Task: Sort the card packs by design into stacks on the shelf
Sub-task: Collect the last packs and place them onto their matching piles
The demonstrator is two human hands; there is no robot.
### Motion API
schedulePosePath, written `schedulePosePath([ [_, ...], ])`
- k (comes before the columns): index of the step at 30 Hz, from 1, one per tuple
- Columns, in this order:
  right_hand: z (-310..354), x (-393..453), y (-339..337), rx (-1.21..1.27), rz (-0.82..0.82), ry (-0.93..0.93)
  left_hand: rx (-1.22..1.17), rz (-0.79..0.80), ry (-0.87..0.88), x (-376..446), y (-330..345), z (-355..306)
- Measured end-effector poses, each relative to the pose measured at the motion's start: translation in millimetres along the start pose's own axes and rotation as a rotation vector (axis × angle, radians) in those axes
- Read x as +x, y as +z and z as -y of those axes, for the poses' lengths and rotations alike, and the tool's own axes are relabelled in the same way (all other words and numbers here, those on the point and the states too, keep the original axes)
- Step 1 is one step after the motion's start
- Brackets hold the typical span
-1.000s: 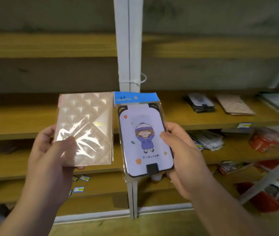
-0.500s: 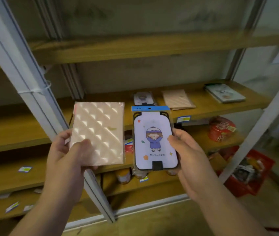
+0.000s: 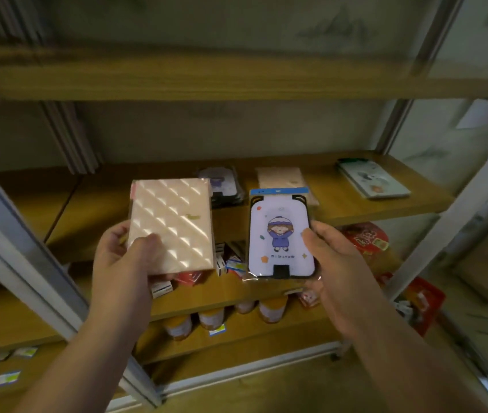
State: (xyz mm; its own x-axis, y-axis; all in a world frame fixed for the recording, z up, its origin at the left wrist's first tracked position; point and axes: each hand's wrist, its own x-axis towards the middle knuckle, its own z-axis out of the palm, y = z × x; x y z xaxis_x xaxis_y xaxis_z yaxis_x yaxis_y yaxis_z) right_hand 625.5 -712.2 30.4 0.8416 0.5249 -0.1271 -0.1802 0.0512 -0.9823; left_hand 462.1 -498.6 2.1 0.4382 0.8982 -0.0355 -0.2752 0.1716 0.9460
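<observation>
The shelf [image 3: 355, 201] has swung nearer since before; left hand [image 3: 120, 263] grips the pink quilted pack [image 3: 174, 225], right hand [image 3: 335, 257] the cartoon pack [image 3: 280, 236], both faces upward for matching against the stacks behind.

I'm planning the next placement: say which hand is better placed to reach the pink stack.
Left hand, arguably: its pink quilted pack matches the pink stack. The right hand is nearer but holds the cartoon pack.
</observation>
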Motion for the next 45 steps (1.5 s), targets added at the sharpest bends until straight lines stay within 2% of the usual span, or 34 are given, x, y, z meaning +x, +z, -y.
schedulePosePath([
  [8, 25, 144, 64, -0.162, 0.085, 0.026, -0.047, -0.060, 0.040, 70, -4, -12],
  [13, 21, 216, 99, -0.246, 0.088, 0.027, -0.044, -0.081, 0.038, 84, 2, -8],
  [17, 7, 240, 100, -0.628, 0.058, -0.076, -0.027, -0.076, 0.031, 83, 8, -3],
  [19, 5, 244, 90, -0.824, 0.062, -0.122, -0.015, -0.095, 0.027, 81, 13, -2],
  [22, 4, 243, 72, -0.964, 0.182, -0.195, -0.009, -0.113, 0.031, 76, 25, 0],
  [25, 11, 239, 50, -0.963, 0.227, -0.245, -0.016, -0.131, 0.036, 66, 44, 3],
  [30, 29, 221, -15, -0.983, 0.127, -0.416, 0.020, -0.109, 0.016, 51, 92, 11],
  [36, 34, 199, -93, -0.940, 0.132, -0.422, 0.183, -0.035, 0.016, 53, 176, 30],
  [41, 41, 189, -134, -0.970, 0.166, -0.419, 0.359, 0.057, -0.031, 59, 249, 55],
  [45, 42, 179, -156, -0.957, 0.202, -0.440, 0.738, 0.022, 0.068, 74, 276, 69],
])
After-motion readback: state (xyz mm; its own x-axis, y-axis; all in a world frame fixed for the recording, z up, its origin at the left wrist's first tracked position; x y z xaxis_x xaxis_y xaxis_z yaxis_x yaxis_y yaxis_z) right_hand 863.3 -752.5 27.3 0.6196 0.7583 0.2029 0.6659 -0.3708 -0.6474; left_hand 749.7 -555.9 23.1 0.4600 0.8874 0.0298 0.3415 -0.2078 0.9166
